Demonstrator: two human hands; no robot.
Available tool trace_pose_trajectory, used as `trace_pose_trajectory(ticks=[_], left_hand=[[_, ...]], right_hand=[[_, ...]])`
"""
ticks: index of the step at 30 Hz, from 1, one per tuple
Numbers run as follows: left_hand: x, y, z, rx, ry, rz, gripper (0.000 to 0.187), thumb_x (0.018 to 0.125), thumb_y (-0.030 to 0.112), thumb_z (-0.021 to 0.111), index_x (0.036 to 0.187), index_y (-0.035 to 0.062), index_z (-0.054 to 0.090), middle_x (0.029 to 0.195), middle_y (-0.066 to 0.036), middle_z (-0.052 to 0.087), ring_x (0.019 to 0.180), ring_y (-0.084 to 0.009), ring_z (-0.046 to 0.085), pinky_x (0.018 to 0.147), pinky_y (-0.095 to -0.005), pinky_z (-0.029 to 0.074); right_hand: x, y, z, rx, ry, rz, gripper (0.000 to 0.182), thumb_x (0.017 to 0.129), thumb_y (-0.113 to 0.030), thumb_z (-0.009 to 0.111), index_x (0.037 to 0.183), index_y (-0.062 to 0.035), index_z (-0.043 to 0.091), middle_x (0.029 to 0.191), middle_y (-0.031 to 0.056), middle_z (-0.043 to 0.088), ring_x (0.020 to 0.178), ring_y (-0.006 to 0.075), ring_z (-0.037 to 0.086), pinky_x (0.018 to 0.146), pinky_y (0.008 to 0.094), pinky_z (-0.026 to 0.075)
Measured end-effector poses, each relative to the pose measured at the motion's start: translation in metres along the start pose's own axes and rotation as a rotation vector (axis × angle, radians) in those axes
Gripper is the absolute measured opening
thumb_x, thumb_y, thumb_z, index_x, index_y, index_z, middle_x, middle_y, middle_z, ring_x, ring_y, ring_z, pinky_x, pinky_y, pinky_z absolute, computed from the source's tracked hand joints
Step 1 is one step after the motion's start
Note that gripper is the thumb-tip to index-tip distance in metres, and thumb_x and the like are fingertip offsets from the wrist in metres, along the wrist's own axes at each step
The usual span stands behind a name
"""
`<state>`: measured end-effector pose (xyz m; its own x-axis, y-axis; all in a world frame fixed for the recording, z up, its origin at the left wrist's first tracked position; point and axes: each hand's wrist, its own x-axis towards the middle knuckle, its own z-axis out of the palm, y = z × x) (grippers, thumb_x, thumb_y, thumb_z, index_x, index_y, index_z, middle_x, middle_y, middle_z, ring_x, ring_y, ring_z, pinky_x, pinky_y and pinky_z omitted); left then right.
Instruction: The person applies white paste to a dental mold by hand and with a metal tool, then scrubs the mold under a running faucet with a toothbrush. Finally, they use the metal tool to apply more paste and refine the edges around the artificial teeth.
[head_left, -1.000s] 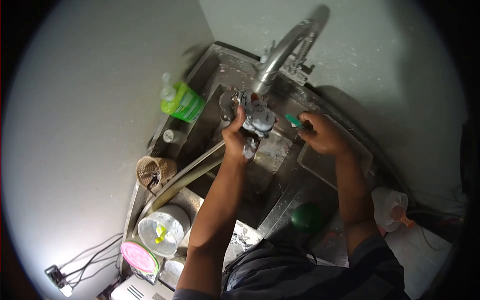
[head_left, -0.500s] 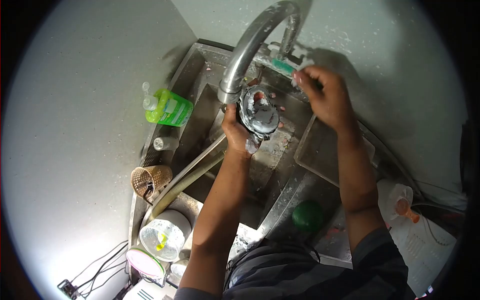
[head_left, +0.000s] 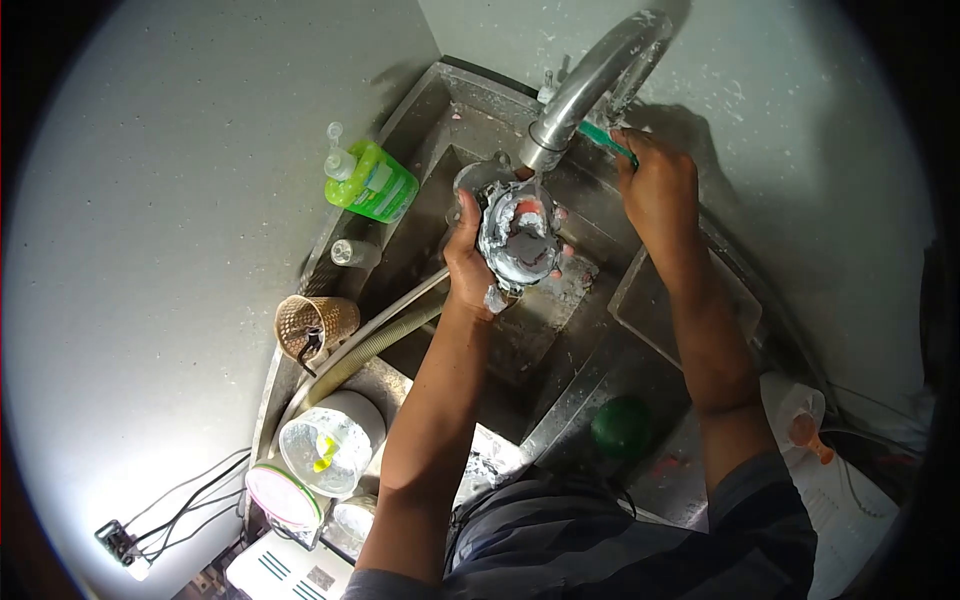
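My left hand [head_left: 466, 262] is closed around a round grey piece [head_left: 522, 240] smeared with white paste, with a reddish patch in its upper part. The thumb presses its left side, and fingertips show at its right edge. The piece is just below the mouth of the metal faucet [head_left: 600, 85]. To the right of the faucet, my right hand [head_left: 658, 175] grips a slim green tool [head_left: 606, 140] that points up and left toward the spout. What kind of tool it is, I cannot make out.
Below the hands lies a stained metal sink [head_left: 400, 240]. Along its left rim stand a green soap bottle [head_left: 372, 182], a small clear bottle [head_left: 355, 253], a woven-look cup [head_left: 318, 325] and a white tub [head_left: 345, 440]. On the right are a rectangular tray [head_left: 640, 310] and a green ball-like object [head_left: 620, 428].
The view has shifted, so the faucet and sink sit farther right. My left hand has turned the round piece and lowered it slightly from the spout. The green tool now slants more steeply.
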<state>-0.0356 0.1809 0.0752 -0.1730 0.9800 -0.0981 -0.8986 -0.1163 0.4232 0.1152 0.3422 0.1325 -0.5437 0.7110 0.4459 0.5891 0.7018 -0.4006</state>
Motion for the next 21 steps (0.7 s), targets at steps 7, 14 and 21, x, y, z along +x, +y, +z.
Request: trace_pose_trajectory(ticks=[7,14,21], left_hand=[[0.010,-0.007,-0.002,-0.008,0.037,-0.095,0.102,0.092,0.082,0.039,0.151,-0.0002,0.040,0.114,-0.033,0.066,0.085,-0.0478,0.073,0.059,-0.0511,0.066],[0.018,-0.003,0.016,0.088,0.045,-0.265,0.095,0.094,0.083,0.031,0.132,0.0002,0.057,0.107,-0.028,0.071,0.073,-0.0381,0.075,0.047,-0.0418,0.063],[0.026,-0.010,0.000,0.127,0.058,-0.311,0.090,0.092,0.080,0.045,0.134,0.0000,0.055,0.107,-0.027,0.069,0.074,-0.0455,0.073,0.049,-0.0498,0.064]], right_hand=[[-0.006,0.012,-0.001,0.072,0.109,-0.122,0.017,0.085,-0.004,0.076,0.101,0.0008,0.074,0.094,0.0175,0.074,0.086,0.0363,0.073,0.075,0.0438,0.058],[-0.003,-0.017,-0.051,0.240,-0.078,-0.133,0.019,0.095,-0.014,0.074,0.092,0.0033,0.068,0.081,0.0141,0.069,0.073,0.0231,0.069,0.067,0.0353,0.053],[0.000,-0.019,-0.018,0.287,-0.314,-0.412,0.008,0.090,-0.012,0.071,0.088,-0.0054,0.075,0.075,0.0143,0.070,0.067,0.0344,0.069,0.063,0.0447,0.054]])
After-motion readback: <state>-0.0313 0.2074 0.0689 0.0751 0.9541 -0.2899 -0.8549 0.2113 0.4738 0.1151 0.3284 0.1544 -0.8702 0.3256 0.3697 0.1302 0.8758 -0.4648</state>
